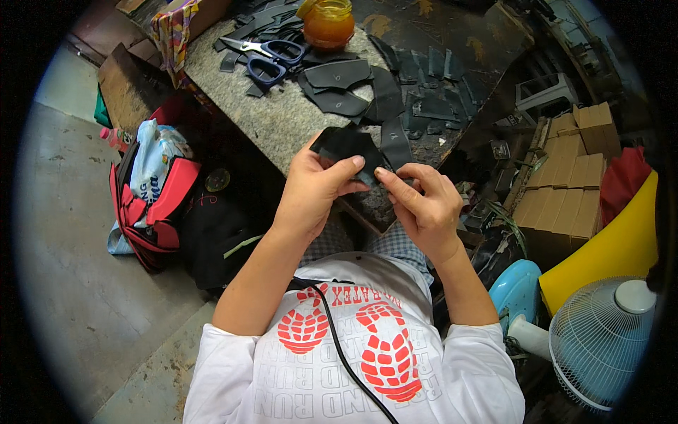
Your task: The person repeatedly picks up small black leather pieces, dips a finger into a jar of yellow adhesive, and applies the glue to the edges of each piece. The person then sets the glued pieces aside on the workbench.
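A dark, flat piece that looks like leather point(344, 145) is held up over the near edge of the worktable. My left hand point(311, 187) grips it, thumb on top and fingers underneath. At its right edge, my right hand point(429, 205) pinches with thumb and index finger, the other fingers curled in. More cut black pieces point(337, 74) lie just beyond, some with small pale marks. Farther off are scissors point(272, 60) with dark blue handles, blades apart, and an open glass jar point(329, 28) of amber-orange stuff.
The worktable point(247, 113) has a rough grey surface, with black strips point(434, 92) spread at its right. Cardboard boxes point(565, 184) stack at the right, near a yellow curved object point(607, 247) and a fan point(600, 339). Bags point(159, 187) sit at the left.
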`<state>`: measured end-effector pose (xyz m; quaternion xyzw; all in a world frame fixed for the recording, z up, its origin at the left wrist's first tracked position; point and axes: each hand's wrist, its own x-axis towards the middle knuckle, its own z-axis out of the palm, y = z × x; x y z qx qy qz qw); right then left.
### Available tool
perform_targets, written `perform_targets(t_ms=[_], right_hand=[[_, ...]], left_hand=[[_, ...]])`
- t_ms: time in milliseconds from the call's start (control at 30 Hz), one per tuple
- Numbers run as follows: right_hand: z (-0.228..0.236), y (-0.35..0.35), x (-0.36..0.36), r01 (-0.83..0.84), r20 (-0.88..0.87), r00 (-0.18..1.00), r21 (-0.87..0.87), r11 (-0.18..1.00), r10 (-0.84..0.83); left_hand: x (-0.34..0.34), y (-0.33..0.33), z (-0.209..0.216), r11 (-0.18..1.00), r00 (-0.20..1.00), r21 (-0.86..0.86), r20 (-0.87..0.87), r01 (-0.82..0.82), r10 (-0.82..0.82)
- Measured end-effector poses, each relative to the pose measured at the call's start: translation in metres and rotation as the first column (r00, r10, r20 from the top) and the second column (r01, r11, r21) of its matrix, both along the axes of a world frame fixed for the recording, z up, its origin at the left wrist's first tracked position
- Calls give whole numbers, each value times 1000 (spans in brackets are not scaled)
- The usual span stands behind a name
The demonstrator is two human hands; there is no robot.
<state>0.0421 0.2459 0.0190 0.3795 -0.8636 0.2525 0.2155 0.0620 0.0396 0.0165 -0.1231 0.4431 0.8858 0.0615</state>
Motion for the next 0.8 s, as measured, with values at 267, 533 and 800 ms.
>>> perform_targets(t_ms=[267,533,800], right_hand=[[11,9,-20,66,495,842,-486,872,212],[28,31,-89,161,579,771,-580,799,265],[-7,118,-275,577,478,789,-357,735,-387]], left_hand=[[0,8,5,955,984,-273,-99,119,-151],[-5,2,6,581,901,-729,-433,-362,18],[-29,-21,-10,-63,737,-741,-649,-669,-191]])
